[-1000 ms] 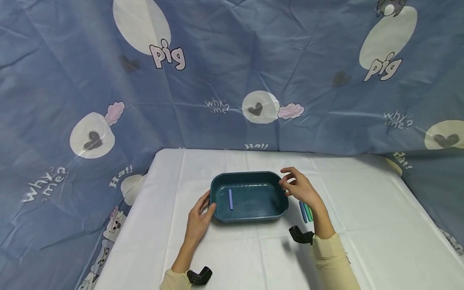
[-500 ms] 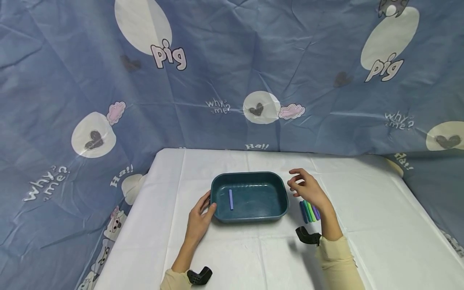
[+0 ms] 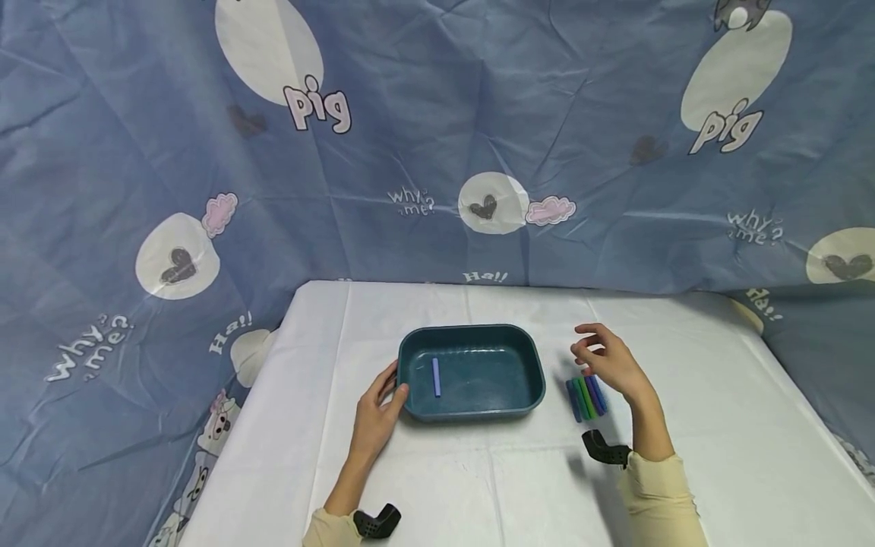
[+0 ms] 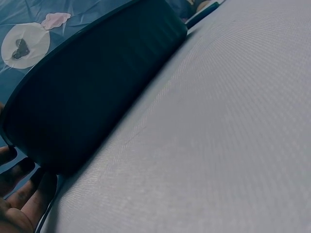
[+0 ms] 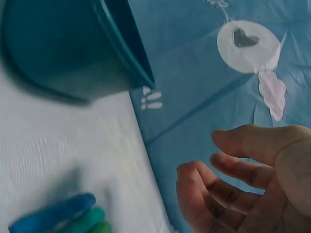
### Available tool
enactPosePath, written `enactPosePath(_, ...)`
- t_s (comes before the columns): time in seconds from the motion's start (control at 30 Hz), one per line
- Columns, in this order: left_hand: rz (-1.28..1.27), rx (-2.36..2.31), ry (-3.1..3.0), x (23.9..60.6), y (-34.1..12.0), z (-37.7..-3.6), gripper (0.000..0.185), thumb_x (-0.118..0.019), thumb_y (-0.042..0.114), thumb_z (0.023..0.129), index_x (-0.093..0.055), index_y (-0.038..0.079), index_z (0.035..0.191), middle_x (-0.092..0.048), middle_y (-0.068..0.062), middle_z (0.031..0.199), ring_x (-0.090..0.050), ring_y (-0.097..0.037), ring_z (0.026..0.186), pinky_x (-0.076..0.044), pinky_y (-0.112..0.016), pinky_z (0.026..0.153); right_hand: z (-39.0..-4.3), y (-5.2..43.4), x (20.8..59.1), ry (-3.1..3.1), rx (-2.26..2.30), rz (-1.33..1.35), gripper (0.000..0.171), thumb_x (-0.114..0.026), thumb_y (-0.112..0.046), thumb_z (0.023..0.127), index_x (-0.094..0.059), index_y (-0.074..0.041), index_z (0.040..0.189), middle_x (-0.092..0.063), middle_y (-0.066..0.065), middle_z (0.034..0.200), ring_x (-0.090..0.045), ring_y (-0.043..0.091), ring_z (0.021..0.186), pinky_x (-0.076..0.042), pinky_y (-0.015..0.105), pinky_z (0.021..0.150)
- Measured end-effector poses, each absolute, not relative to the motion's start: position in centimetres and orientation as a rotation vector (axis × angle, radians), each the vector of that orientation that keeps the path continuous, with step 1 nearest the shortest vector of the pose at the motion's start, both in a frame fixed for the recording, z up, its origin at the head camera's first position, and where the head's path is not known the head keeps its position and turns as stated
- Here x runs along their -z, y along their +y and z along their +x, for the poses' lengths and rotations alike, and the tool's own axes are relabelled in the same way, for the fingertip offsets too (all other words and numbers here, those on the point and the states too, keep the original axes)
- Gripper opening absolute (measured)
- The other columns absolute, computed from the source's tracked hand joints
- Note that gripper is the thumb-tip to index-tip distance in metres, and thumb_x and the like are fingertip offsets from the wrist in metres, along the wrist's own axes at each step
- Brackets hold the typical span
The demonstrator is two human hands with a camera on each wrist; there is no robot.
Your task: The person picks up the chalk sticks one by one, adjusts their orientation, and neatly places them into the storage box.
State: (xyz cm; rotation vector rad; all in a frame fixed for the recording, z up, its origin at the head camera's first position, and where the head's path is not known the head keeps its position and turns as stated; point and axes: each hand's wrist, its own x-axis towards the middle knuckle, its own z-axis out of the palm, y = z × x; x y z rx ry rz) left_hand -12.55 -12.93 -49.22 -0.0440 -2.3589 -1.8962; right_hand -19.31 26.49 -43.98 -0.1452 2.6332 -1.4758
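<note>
A dark teal rectangular basin (image 3: 472,414) with rounded corners stands on the white-covered table. One lavender stick (image 3: 437,377) lies inside it, left of its middle. My left hand (image 3: 372,418) holds the basin's left end, thumb at the near corner and fingers along the outer wall; the left wrist view shows its fingertips (image 4: 36,184) against that wall. Right of the basin, several coloured sticks (image 3: 586,398) in blue, green and purple lie side by side. Above their far ends hovers my right hand (image 3: 615,363), fingers loosely bent, nothing between them. In the right wrist view, a blue stick (image 5: 53,213) lies lower left.
The white cloth (image 3: 492,486) covers the table on all sides of the basin. A blue printed curtain (image 3: 383,251) hangs behind the far edge and along the sides. Each wrist carries a black camera mount (image 3: 604,448).
My right hand has moved right from the basin's right rim to over the row of sticks, uncovering more of them. My left hand, the basin and the lavender stick stay in place.
</note>
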Motion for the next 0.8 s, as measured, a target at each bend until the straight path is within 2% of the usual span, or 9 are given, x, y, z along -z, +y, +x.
enactPosePath(0.27,-0.031,1.903,-2.358,49.2,-13.0,-12.5,0.051,-0.060,0.020,0.094,-0.044,0.005,0.140,-0.049,-0.017,0.140,-0.053,-0.030,0.125,-0.052,-0.032,0.094,-19.0,28.5,44.7,2.647,1.436,-0.111,0.047,-0.055,-0.021,0.096,-0.041,0.003,0.133,-0.055,0.027,0.114,-0.065,0.032,0.092,-0.060,0.033,0.069)
enactPosePath(0.4,-0.029,1.902,-2.354,49.3,-13.1,-12.4,0.050,-0.060,0.018,0.093,-0.045,0.004,0.139,-0.050,-0.017,0.139,-0.053,-0.031,0.125,-0.053,-0.032,0.093,-18.8,29.2,45.1,2.641,1.408,-0.093,0.048,-0.055,-0.021,0.096,-0.040,0.005,0.134,-0.054,0.027,0.115,-0.065,0.030,0.090,-0.059,0.030,0.068)
enactPosePath(0.63,-0.020,1.922,-2.321,52.4,-13.4,-13.6,0.051,-0.062,0.025,0.092,-0.047,0.015,0.139,-0.051,-0.012,0.140,-0.054,-0.027,0.125,-0.054,-0.028,0.092,-18.4,30.3,45.8,2.624,1.366,-0.083,0.049,-0.056,-0.021,0.096,-0.040,0.007,0.134,-0.052,0.030,0.117,-0.064,0.029,0.089,-0.058,0.029,0.068)
enactPosePath(0.8,-0.024,1.906,-2.307,52.8,-13.3,-13.7,0.050,-0.063,0.030,0.091,-0.048,0.019,0.138,-0.053,-0.008,0.138,-0.055,-0.024,0.124,-0.054,-0.025,0.090,-18.1,30.8,46.5,2.593,1.296,-0.109,0.048,-0.054,-0.021,0.097,-0.039,0.005,0.135,-0.052,0.029,0.115,-0.062,0.026,0.086,-0.058,0.031,0.070)
